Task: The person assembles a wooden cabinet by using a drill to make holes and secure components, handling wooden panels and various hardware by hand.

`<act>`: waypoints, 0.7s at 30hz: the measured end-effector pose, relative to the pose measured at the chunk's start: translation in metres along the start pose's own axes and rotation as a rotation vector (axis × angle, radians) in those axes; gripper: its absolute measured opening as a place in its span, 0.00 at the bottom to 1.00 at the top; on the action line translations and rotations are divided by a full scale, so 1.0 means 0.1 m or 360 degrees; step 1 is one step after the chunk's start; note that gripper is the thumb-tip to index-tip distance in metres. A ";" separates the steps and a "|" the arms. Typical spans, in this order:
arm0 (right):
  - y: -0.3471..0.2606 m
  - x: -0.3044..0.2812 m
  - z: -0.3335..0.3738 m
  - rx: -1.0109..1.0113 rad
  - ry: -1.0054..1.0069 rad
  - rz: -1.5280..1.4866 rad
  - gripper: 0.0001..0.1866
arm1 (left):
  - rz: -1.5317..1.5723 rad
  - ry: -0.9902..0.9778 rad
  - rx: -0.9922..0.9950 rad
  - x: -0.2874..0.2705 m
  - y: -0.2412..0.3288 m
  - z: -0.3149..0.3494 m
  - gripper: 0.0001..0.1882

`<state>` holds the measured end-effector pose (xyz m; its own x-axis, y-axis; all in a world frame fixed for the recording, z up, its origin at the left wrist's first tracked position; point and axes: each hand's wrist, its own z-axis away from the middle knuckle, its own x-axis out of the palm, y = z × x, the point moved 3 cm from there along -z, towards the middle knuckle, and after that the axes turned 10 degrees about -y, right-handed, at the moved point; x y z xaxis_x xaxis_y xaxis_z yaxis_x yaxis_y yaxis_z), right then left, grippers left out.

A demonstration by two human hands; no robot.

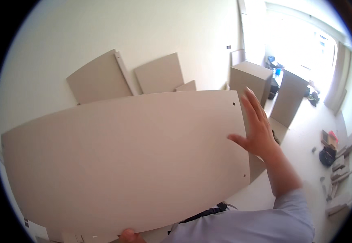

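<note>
A large beige furniture panel (123,158) spreads across most of the view, with small dark holes near its right end. At its near edge my left hand (130,236) grips the board; the thumb shows on top and the other fingers are hidden beneath. My right hand (258,127) is at the right end, fingers stretched upward and thumb pointing left over the panel's face. Whether its palm touches the end edge I cannot tell.
Two beige boards (99,79) (160,73) lean on the far wall. Beyond my right hand stand a box-shaped cabinet (251,77) and an upright panel (289,97). A black bag (327,156) and stacked board pieces (340,174) lie along the right side, near a bright window (305,48).
</note>
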<state>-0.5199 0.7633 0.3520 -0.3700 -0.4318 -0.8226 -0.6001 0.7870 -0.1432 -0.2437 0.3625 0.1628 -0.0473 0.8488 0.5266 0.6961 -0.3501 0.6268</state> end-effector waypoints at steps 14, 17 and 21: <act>0.12 -0.98 -0.46 -0.0039 -0.0506 -0.0502 0.47 | -0.0462 -0.1035 -0.0667 1.78 -1.08 0.18 0.26; 0.54 -1.08 -0.33 -0.0091 -0.0282 -0.0356 0.47 | -0.0749 -0.1508 -0.0410 1.98 -1.49 0.36 0.23; 1.28 -1.27 -0.14 -0.0072 -0.0151 -0.1019 0.50 | -0.0724 -0.1751 -0.0586 2.64 -1.87 0.60 0.20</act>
<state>-0.5590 0.9129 0.4460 0.1341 -0.7670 -0.6274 -0.7110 0.3666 -0.6001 -0.3432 0.6755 0.1506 0.5170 0.7408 -0.4289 0.5236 0.1227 0.8431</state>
